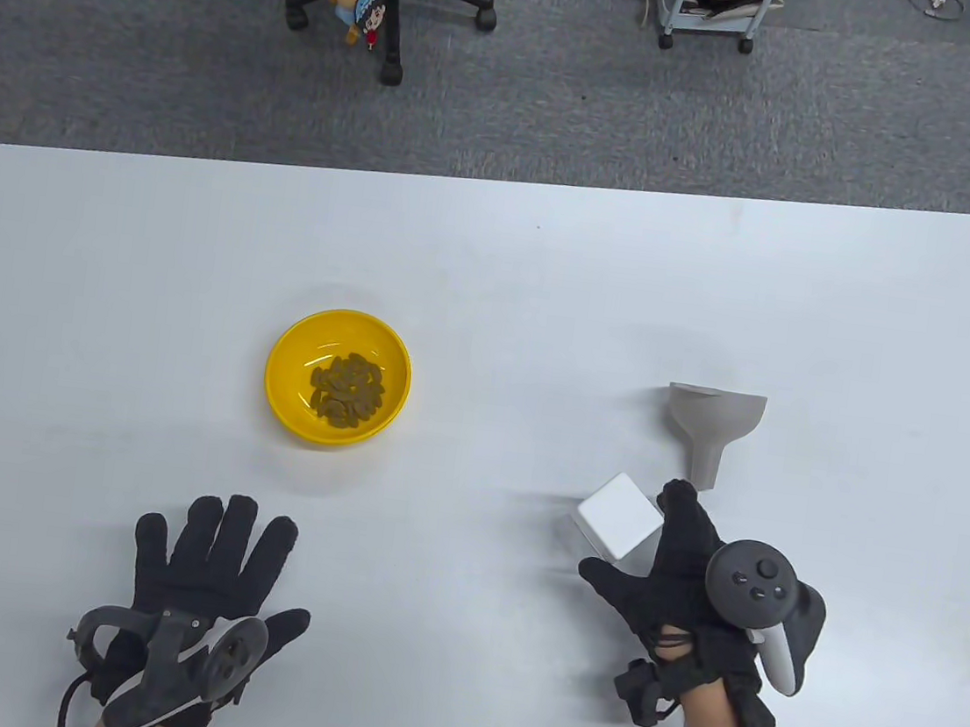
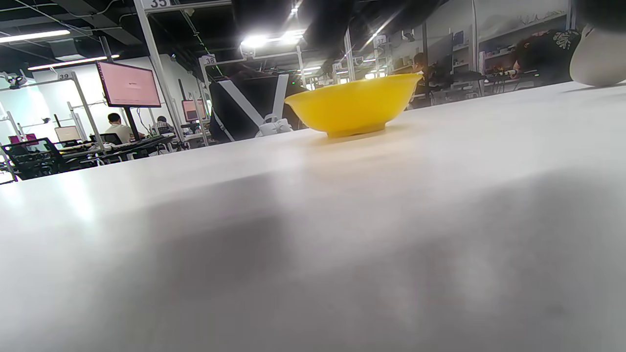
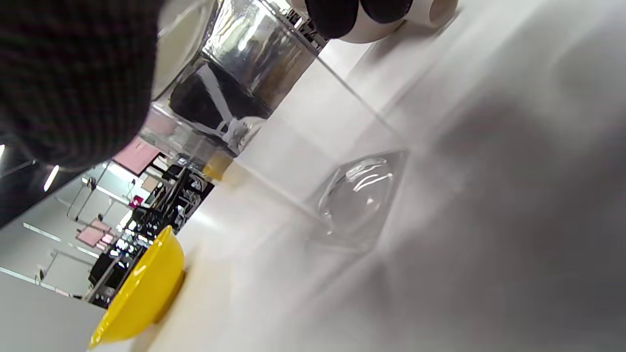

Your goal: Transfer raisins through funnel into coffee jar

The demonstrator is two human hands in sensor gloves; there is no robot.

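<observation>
Right hand (image 1: 680, 573) grips the lidded jar (image 1: 618, 516); left hand (image 1: 203, 576) rests flat, fingers spread; a tug could topple it toward the funnel (image 1: 714, 427).

I see a bright yellow bowl (image 1: 337, 378) holding olive-brown raisins (image 1: 347, 389). The funnel (image 1: 712, 425) reads pale grey-beige. The coffee jar (image 1: 618, 516) shows a plain white square lid from above; in my right wrist view its body (image 3: 303, 161) is clear glass. Both gloves are black knit: left hand (image 1: 197, 589), right hand (image 1: 683, 582). Trackers are dark grey with a white part. The table (image 1: 496, 276) is plain white. Beyond it I note speckled grey carpet (image 1: 570, 100).
</observation>
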